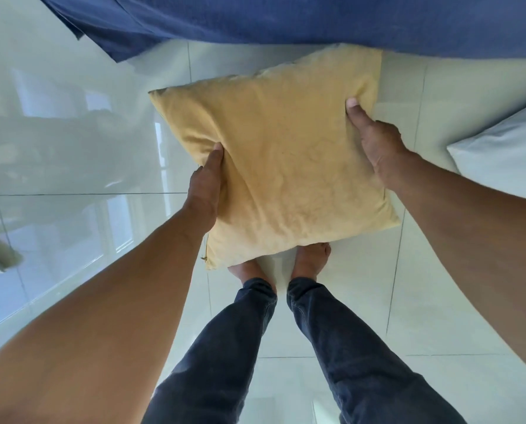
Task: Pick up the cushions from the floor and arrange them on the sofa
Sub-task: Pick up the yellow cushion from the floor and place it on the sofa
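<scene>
Cushions first, but I'll take the scene big to small: glossy pale floor tiles (71, 148) fill the view beneath me, and blue fabric (286, 19) drapes across the whole top edge, most likely the sofa's cover, though I can't tell for sure from this angle. My dark trouser legs (332, 347) run down the middle, bare feet (310, 258) planted on the tiles. Now the yellow cushion (280, 166): it's up off the floor, held flat out in front of me above my feet, its far corner reaching the blue fabric's edge. A pale grey cushion (500, 148) pokes in from the right side, lying low, well apart from the yellow one. My right hand (378, 142) clamps the yellow cushion's right edge, thumb pressed on top, remaining fingers wrapped underneath out of sight. My left hand (206, 185) pinches the left edge the same way, thumb dug into the cloth, fabric bunching around it. Smallest of all, a zip pull (203, 257) dangles at the cushion's near left corner.
</scene>
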A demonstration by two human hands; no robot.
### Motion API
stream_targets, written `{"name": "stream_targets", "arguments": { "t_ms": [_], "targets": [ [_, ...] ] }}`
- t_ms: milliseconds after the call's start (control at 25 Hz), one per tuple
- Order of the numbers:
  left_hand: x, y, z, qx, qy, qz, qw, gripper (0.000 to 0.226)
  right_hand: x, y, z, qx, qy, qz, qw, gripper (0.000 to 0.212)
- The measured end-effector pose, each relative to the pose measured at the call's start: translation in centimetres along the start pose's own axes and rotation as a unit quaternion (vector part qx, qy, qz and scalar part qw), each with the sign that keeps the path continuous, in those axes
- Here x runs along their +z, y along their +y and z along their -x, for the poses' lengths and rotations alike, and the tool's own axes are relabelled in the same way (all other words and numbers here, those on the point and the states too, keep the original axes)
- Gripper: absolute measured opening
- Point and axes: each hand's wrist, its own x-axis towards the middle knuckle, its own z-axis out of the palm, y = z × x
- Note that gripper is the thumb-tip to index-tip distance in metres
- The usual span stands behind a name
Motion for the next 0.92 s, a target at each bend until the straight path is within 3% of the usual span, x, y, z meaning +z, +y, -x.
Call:
{"name": "stream_targets", "arguments": {
  "t_ms": [600,920],
  "targets": [
    [-5.8,8.2,27.9,0.088,0.023,-0.074,0.993,0.069,-10.7,-5.2,25.4,-0.048,-0.005,-0.086,0.995,0.047],
    [-6.8,12.4,40.8,0.151,0.006,-0.069,0.986,0.07,-17.5,-9.3,35.7,-0.107,0.0,-0.125,0.986,0.049]
  ]
}}
